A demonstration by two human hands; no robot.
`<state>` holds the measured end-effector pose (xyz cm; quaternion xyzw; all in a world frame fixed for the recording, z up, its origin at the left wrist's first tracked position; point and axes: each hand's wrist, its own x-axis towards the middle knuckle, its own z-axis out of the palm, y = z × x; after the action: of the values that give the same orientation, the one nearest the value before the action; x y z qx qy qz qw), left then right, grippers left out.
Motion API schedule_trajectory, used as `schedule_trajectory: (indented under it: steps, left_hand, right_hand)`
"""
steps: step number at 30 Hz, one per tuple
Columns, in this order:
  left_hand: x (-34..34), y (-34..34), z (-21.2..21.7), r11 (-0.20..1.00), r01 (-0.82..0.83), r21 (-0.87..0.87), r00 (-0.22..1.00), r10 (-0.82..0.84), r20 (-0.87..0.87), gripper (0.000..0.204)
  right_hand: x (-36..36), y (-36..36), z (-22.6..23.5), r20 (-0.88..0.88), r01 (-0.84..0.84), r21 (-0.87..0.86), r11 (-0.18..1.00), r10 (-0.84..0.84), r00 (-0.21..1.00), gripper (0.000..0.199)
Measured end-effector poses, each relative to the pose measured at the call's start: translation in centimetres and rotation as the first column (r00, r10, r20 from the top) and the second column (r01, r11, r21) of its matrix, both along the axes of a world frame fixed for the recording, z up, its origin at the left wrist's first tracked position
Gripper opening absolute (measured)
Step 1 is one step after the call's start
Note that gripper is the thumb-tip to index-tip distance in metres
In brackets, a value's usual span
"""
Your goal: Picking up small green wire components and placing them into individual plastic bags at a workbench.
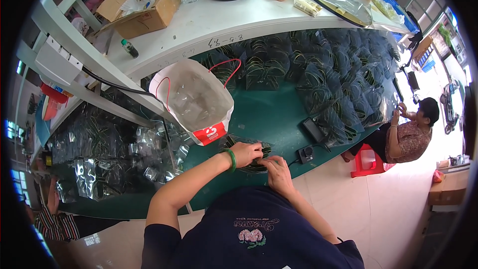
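My left hand [244, 154], with a green bangle on the wrist, is bent over a clear plastic bag [255, 169] at the near edge of the green table [259, 107]. Dark looped strands with pale yellow-green edges lie inside the bag, partly covered by my fingers. From the right, my right hand [280, 174] meets the left one over it. Fingers of both hands are pinched at the bag. Just beyond my left hand stands an open white paper bag [191, 92] with red handles, holding clear plastic pieces.
Many similar filled bags [343, 79] cover the table's far and right side; more filled bags [99, 169] lie left of a white post. A small black camera [305, 154] and a black box [312, 130] sit right of my hands. A person [411, 134] sits at the right.
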<state>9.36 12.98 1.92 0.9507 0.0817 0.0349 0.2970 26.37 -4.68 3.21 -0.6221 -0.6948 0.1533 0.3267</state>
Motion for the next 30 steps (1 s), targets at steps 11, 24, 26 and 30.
schedule_trajectory:
  steps: [11,24,26,30]
  left_hand:
    - [0.3,-0.3,-0.4,1.000,-0.015,0.019,0.999,0.015,-0.038,0.014]
    - [-0.3,0.1,-0.8,0.998,-0.056,-0.030,0.996,0.054,-0.068,0.011]
    - [-0.4,0.1,-0.1,0.999,-0.035,-0.042,0.998,0.033,-0.056,0.011]
    - [-0.5,0.0,-0.1,0.998,-0.011,-0.068,0.997,0.006,-0.076,0.009]
  right_hand:
    - [0.2,-0.1,0.0,0.034,0.016,-0.004,1.000,-0.016,0.999,0.047]
    - [0.9,-0.2,-0.4,0.093,-0.021,0.014,1.000,0.020,0.996,0.041]
    - [1.1,-0.2,-0.6,0.111,-0.028,0.008,1.000,0.027,0.993,0.040]
    - [0.9,-0.4,-0.7,0.120,-0.031,0.015,0.999,0.029,0.992,0.040]
